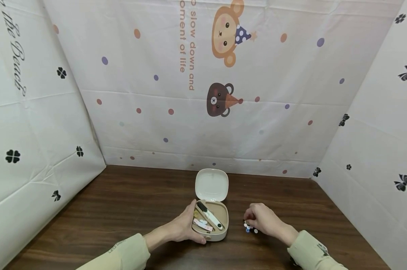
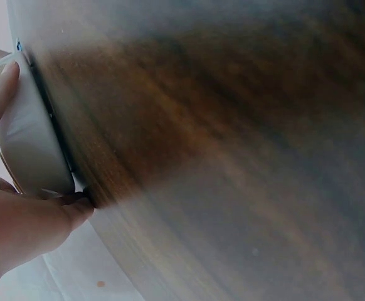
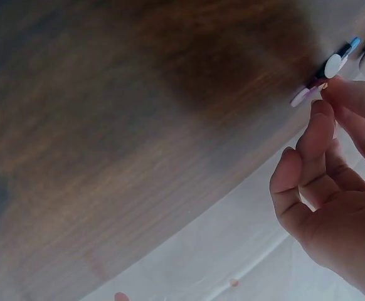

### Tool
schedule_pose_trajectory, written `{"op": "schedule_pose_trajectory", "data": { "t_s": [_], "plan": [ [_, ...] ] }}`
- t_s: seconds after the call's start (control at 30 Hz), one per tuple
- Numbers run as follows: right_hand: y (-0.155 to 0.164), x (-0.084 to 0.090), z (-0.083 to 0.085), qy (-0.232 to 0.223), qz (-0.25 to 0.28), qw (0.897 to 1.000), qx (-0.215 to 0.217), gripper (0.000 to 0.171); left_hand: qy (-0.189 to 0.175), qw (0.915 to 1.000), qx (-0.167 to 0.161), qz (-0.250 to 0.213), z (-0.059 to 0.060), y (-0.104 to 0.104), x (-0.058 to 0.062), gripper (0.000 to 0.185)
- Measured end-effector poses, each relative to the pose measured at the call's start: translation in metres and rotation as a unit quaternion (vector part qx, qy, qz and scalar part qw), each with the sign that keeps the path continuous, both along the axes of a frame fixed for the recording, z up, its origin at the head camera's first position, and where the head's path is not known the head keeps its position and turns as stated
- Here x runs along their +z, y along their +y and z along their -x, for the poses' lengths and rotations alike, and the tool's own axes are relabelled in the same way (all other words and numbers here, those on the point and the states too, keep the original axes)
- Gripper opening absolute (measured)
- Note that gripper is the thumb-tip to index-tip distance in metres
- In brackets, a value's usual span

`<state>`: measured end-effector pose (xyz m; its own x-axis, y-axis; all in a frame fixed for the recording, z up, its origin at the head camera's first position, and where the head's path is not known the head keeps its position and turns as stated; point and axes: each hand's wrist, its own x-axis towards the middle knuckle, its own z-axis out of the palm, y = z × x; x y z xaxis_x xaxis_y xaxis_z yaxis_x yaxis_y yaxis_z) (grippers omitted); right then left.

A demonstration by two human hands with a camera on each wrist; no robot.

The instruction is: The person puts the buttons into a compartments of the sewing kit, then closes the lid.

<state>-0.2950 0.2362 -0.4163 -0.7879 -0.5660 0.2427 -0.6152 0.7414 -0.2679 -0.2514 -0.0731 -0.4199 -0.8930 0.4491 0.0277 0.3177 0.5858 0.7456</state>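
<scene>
1. The small things inside the case [image 1: 211, 221] are too small to name; a white and black stick and a pink strip show beside the left hand [image 1: 181, 229].
2. The case's left wall is hidden by that hand's fingers [image 1: 189, 210].
3. In the left wrist view the case is cut off at the left edge.
4. The dots [image 1: 250, 227] by the right hand [image 1: 262, 221] lie partly under it; their count cannot be told.
5. The counter [image 3: 107, 125] is blurred in both wrist views.

Dark wooden table [image 1: 122, 210], cartoon bear backdrop [image 1: 220, 99], clover-print side sheet [image 1: 12, 155]
</scene>
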Motion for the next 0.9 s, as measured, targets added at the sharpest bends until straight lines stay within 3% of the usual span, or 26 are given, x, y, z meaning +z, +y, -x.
{"op": "schedule_pose_trajectory", "data": {
  "t_s": [0.6,0.9],
  "plan": [
    [-0.0029,0.0033,-0.0033,0.004,-0.024,1.0,0.013,0.009,0.006,0.9999,0.003,0.01,-0.0003,0.0001,-0.0015,0.13],
    [-0.0019,-0.0004,-0.0025,0.097,-0.04,0.993,0.056,0.012,0.005,1.0,-0.001,0.009,0.0005,0.0001,-0.0016,0.13]
  ]
}}
